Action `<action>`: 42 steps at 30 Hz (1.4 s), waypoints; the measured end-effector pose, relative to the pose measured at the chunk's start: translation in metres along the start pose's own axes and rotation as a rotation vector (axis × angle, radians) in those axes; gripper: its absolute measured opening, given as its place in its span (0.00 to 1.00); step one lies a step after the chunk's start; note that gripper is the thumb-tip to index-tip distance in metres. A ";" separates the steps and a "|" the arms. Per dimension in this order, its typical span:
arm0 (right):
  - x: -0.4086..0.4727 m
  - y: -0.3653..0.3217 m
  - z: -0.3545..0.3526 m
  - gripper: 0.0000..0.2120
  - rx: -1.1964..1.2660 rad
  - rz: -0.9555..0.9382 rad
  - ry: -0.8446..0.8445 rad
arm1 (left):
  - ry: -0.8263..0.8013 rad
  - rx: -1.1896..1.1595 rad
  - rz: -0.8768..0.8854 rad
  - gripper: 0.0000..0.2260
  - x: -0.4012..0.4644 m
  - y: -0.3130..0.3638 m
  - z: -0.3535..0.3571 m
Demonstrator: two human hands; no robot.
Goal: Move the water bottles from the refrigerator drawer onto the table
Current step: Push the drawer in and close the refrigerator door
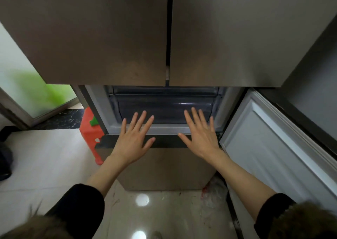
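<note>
At twelve o'clock, the dark refrigerator drawer [165, 109] is reached for with the left hand [134, 138] and right hand [201, 135] spread flat and empty; no water bottles or table are seen, so nothing looks moved yet.

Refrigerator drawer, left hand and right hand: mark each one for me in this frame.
refrigerator drawer [165, 109], head view, on its dark translucent front wall.
left hand [134, 140], head view, on the back of the hand.
right hand [201, 138], head view, on the back of the hand.
</note>
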State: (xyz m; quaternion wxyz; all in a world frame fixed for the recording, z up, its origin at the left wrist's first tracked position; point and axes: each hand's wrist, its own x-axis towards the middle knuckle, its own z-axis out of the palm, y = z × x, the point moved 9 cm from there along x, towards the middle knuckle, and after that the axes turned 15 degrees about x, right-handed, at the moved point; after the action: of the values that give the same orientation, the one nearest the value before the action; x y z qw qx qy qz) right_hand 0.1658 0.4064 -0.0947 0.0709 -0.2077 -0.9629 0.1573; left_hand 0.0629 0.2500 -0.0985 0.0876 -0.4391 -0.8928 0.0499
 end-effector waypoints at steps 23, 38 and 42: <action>-0.326 0.020 -0.112 0.34 -0.056 0.333 0.217 | 0.094 -0.242 0.383 0.32 -0.187 0.193 -0.114; -0.497 0.119 -0.197 0.32 -0.197 0.572 0.299 | 0.100 -0.361 0.517 0.27 -0.272 0.351 -0.179; -0.508 0.123 -0.201 0.31 -0.144 0.510 0.287 | 0.077 -0.329 0.501 0.27 -0.289 0.381 -0.186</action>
State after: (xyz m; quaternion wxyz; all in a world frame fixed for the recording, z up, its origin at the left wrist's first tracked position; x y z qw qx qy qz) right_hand 0.7124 0.3533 0.0171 0.1497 -0.4672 -0.8685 0.0705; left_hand 0.5684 0.2552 -0.0120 0.0341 -0.6555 -0.7488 -0.0919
